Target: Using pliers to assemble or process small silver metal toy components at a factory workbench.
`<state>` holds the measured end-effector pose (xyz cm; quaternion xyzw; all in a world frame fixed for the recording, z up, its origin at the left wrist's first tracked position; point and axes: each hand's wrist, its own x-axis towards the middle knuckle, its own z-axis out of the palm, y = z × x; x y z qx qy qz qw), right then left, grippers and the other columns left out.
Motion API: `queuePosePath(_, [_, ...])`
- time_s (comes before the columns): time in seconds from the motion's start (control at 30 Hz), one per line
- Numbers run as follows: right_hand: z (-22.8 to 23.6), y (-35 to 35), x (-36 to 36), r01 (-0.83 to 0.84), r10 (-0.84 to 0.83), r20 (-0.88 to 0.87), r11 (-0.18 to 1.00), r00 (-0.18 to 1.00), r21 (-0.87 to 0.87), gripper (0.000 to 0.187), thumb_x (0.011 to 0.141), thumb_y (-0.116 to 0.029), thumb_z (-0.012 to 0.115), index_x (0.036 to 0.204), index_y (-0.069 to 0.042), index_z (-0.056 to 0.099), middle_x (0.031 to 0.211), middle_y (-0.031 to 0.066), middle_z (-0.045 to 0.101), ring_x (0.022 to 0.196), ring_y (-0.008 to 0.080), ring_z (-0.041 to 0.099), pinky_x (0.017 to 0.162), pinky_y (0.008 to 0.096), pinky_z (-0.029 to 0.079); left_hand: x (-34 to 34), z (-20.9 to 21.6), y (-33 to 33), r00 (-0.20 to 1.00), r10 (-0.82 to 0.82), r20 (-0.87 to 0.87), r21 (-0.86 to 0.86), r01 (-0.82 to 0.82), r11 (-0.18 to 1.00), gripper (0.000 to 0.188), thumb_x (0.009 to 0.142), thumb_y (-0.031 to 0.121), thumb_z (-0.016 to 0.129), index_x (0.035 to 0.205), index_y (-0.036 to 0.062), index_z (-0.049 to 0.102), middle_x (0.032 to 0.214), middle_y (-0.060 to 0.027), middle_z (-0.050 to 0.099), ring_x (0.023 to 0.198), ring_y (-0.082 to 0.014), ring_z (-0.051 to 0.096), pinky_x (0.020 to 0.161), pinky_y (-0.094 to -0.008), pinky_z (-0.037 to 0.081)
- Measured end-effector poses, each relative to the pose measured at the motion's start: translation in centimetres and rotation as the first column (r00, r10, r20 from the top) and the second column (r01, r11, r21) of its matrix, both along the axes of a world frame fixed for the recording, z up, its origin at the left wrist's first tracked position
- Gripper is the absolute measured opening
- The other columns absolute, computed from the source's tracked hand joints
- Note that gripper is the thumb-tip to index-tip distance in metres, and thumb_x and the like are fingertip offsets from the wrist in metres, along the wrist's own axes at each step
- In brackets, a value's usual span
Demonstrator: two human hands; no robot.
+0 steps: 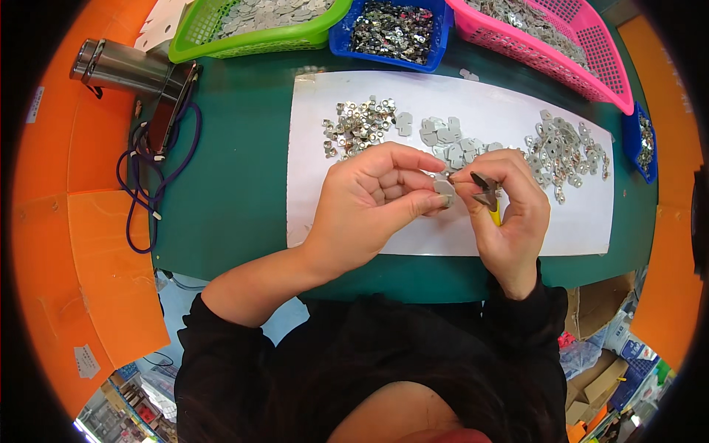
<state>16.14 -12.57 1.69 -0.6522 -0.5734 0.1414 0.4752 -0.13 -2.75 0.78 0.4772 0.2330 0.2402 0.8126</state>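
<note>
My left hand (362, 199) is closed, pinching a small flat grey plate (444, 189) between thumb and fingers. Beside it, my right hand (523, 210) is wrapped around a small pair of pliers (485, 198) with dark jaws and a yellow handle. The right thumb and forefinger meet close to the plate's edge; whether a tiny part sits between them is too small to tell. Just beyond both hands lies a pile of similar grey plates (442, 131). Shiny small metal clips (360, 124) are heaped to the left, and joined plate-and-metal pieces (565, 144) are scattered to the right.
A white sheet (325, 214) covers part of the green table (229, 148). Along the back stand a green basket (255, 46), a blue bin (388, 60) and a pink basket (546, 63). A small blue tray (631, 144), a steel flask (125, 66) and a purple cord (196, 136) are at the sides.
</note>
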Motion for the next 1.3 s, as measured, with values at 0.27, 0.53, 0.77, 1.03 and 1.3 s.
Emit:
queuePosePath(0.27, [-0.4,-0.3,0.3,-0.062,0.065,-0.162,0.998,0.985,0.026,0.008,0.086,-0.005,0.069,0.089,0.000,0.063,0.086,0.0069,0.060,0.078,0.0141,0.053,0.070,0.0250,0.041,0.0,-0.6,-0.1,1.000,-0.015,0.001,0.093,0.015,0.996,0.028,0.089,-0.008,0.063,0.115,-0.0061,0.055,0.102,-0.0190,0.068,0.094,-0.0236,0.070,0.082,-0.0318,0.059])
queuePosePath(0.53, [0.1,-0.6,-1.0,-0.073,0.037,-0.555,0.996,0.831,-0.043,0.009,0.089,-0.007,0.067,0.090,0.000,0.062,0.088,0.0068,0.059,0.080,0.0128,0.053,0.071,0.0247,0.041,-0.1,-0.5,0.0,0.998,-0.059,0.033,0.022,0.058,0.998,0.029,0.087,-0.007,0.065,0.115,-0.0041,0.056,0.100,-0.0150,0.069,0.091,-0.0190,0.070,0.081,-0.0296,0.058])
queuePosePath(0.77, [-0.1,-0.6,-0.8,-0.061,0.084,-0.502,0.996,0.861,0.061,0.006,0.088,0.001,0.067,0.092,0.002,0.063,0.089,0.0082,0.063,0.079,0.0125,0.061,0.071,0.0247,0.048,0.0,-0.6,-0.4,0.998,-0.023,0.058,0.080,0.018,0.997,0.030,0.085,-0.009,0.067,0.113,-0.0027,0.057,0.100,-0.0136,0.069,0.091,-0.0185,0.070,0.080,-0.0299,0.059])
queuePosePath(1.03, [-0.1,-0.7,-0.6,-0.070,0.101,-0.458,0.994,0.883,0.084,0.007,0.087,-0.001,0.069,0.091,0.001,0.064,0.088,0.0083,0.063,0.078,0.0130,0.060,0.071,0.0252,0.048,-0.2,-0.7,0.1,0.993,-0.065,0.102,-0.025,0.068,0.997,0.029,0.088,-0.005,0.066,0.115,-0.0030,0.057,0.097,-0.0135,0.069,0.092,-0.0187,0.069,0.081,-0.0298,0.058])
queuePosePath(1.3, [0.0,-1.0,-0.6,-0.106,0.129,-0.577,0.992,0.807,0.073,0.004,0.089,-0.001,0.066,0.091,0.001,0.063,0.088,0.0075,0.062,0.079,0.0127,0.060,0.072,0.0257,0.048,0.0,-0.5,0.2,0.988,-0.134,0.072,-0.162,0.144,0.976,0.029,0.088,-0.002,0.066,0.115,-0.0017,0.056,0.096,-0.0158,0.070,0.090,-0.0241,0.071,0.077,-0.0312,0.059])
